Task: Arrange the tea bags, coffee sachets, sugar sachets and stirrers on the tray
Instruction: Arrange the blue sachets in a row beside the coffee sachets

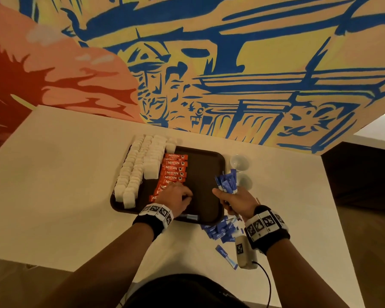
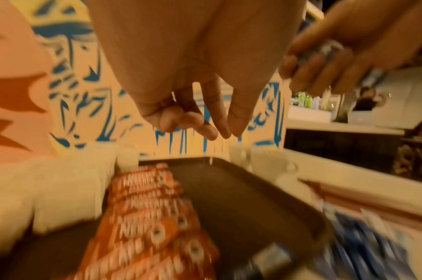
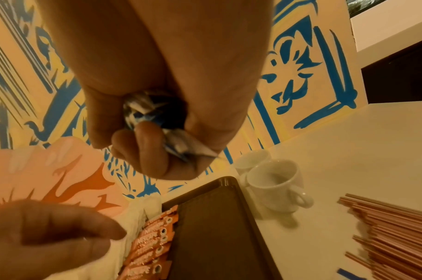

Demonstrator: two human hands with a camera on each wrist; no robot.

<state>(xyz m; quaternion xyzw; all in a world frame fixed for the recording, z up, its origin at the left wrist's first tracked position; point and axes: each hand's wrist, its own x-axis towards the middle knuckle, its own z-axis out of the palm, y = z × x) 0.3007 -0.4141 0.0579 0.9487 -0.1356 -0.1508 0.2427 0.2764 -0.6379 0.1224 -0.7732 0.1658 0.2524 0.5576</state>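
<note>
A dark brown rectangular plastic tray point(image 1: 207, 165) sits on the pale cream surface point(image 1: 65, 174) against a wall painted with a blue, yellow and orange mural point(image 1: 231, 63). Rows of white paper tea bags point(image 1: 140, 165) fill the tray's left part. Just beside them, to their right, runs a column of red-orange Nescafé coffee sachets point(image 1: 175, 168), overlapping one another. The tray's right half is bare, save for one blue sachet lying at its near rim point(image 1: 190, 217).

The left hand point(image 1: 176, 198) rests low over the near end of the coffee column, fingers bent downward; the left wrist view is blurred, but the fingertips point(image 2: 212, 130) seem to hold nothing. The right hand point(image 1: 235, 202) hovers at the tray's right edge, its fingers wrapped round a bunch of blue-and-white sugar sachets point(image 1: 227, 182) that fans out above the fist.

More blue sugar sachets lie in a loose heap point(image 1: 220, 232) on the surface by the tray's near right corner. Two white ceramic cups point(image 3: 274, 185) stand just off the tray's far right corner, touching each other. Thin copper-coloured stirrers point(image 3: 392, 233) lie piled on the surface to the right, apart from the tray.
</note>
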